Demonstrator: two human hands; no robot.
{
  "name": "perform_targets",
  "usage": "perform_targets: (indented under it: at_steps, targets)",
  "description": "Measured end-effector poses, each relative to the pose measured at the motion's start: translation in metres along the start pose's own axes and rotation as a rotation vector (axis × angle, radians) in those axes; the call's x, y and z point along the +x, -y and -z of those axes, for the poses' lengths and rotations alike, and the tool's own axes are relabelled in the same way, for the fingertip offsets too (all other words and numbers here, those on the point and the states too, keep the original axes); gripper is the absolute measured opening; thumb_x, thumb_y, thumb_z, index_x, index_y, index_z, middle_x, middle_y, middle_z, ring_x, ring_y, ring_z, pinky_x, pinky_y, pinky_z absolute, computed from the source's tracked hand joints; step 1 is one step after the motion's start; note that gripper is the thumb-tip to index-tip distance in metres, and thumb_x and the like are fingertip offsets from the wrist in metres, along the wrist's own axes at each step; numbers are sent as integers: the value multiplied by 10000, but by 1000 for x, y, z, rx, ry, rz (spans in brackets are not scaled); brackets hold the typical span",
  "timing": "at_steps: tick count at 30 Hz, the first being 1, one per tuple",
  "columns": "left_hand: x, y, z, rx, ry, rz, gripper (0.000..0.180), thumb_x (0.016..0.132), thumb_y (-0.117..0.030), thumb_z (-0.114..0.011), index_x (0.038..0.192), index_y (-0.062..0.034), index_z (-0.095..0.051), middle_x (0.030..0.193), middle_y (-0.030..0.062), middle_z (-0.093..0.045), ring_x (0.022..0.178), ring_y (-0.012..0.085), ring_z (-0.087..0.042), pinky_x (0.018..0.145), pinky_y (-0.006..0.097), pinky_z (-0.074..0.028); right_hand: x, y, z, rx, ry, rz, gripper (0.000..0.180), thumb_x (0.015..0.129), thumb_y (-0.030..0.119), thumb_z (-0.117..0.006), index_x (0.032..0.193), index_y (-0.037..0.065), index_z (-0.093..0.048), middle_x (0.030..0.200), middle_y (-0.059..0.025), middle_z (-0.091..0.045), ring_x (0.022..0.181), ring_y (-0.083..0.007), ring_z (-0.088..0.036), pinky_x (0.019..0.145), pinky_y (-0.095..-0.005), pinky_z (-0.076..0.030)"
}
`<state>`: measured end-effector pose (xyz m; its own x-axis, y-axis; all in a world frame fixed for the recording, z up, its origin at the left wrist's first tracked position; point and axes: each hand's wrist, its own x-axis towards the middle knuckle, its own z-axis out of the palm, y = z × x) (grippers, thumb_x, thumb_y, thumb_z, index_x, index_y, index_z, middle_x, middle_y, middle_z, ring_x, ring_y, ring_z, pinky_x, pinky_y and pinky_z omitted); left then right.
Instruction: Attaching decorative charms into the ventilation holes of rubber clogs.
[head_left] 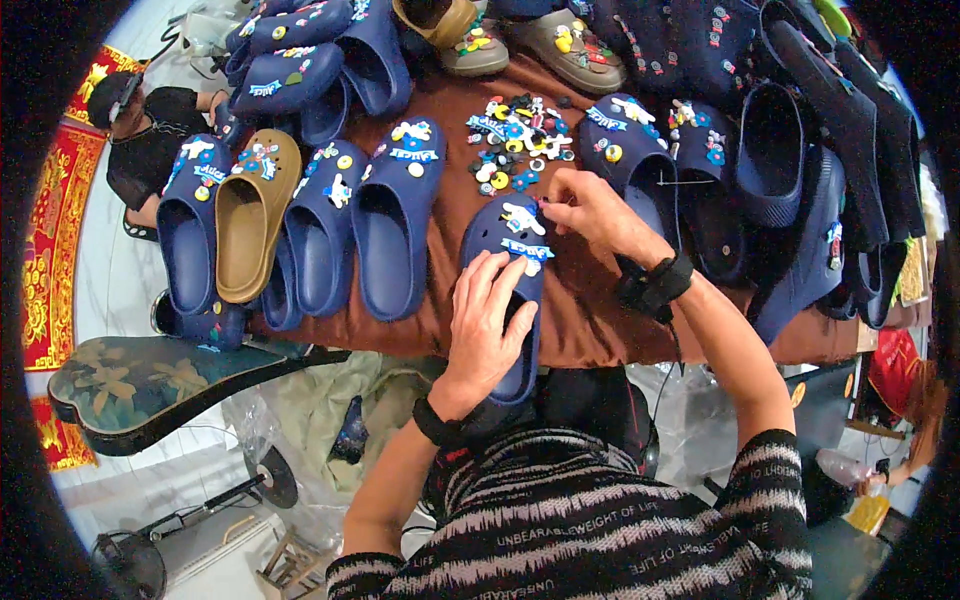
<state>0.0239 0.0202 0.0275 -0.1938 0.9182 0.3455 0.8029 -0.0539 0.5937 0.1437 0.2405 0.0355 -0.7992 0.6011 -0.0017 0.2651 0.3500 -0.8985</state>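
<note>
A blue clog lies toe-away at the near edge of the cloth, its heel overhanging. White and blue charms sit on its toe. My left hand holds the clog, fingers stretched over its upper and thumb by the foot opening. Beside the toe's right edge, my right hand is closed in a pinch; a tiny pinkish bit shows at the fingertips, too small to name. Just beyond the toe lies a pile of small loose charms in black, white, yellow and blue.
Left stand several decorated blue clogs and a brown clog. More blue clogs crowd the right. A brown cloth covers the table. A cushioned seat is at lower left; another person sits at far left.
</note>
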Motion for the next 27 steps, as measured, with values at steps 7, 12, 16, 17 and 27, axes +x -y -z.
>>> perform_targets:
  at_steps: [7, 12, 16, 17, 27]
  targets:
    - [-3, 0, -6, 68, -86, 9, 482, 889, -209, -697, 1340, -79, -588, 1350, 163, -540, 1317, 391, -464, 1113, 498, -367, 5, 5, -19, -97, -62, 129, 203, 915, 146, -666, 1062, 6, -678, 962, -204, -715, 935, -377, -698, 822, -454, -540]
    - [-2, -3, -9, 82, -94, 18, 487, 879, -192, -701, 1336, -70, -587, 1355, 170, -545, 1317, 394, -471, 1109, 494, -376, 5, 4, -18, -221, -11, 148, 245, 931, 185, -632, 1107, 32, -706, 1021, -213, -715, 991, -396, -678, 857, -477, -531]
    - [-2, -2, -8, 85, -107, 10, 487, 858, -172, -710, 1321, -72, -596, 1353, 162, -545, 1313, 389, -475, 1106, 492, -380, 10, 9, -13, -324, 43, 132, 243, 925, 190, -635, 1101, 39, -711, 1010, -208, -716, 985, -391, -680, 857, -477, -532]
    - [-2, -2, -8, 87, -110, 11, 487, 851, -170, -714, 1315, -73, -599, 1352, 159, -545, 1310, 387, -478, 1106, 492, -382, 10, 11, -14, -328, 36, 142, 238, 922, 184, -636, 1098, 43, -712, 1015, -206, -715, 983, -389, -680, 856, -477, -532]
    - [-2, -4, -7, 50, -135, 18, 494, 840, -180, -722, 1310, -82, -604, 1328, 146, -553, 1297, 377, -485, 1096, 490, -391, 21, 42, -17, -630, 238, 394, 205, 879, 91, -610, 1060, 73, -704, 1014, -180, -685, 983, -377, -680, 807, -475, -556]
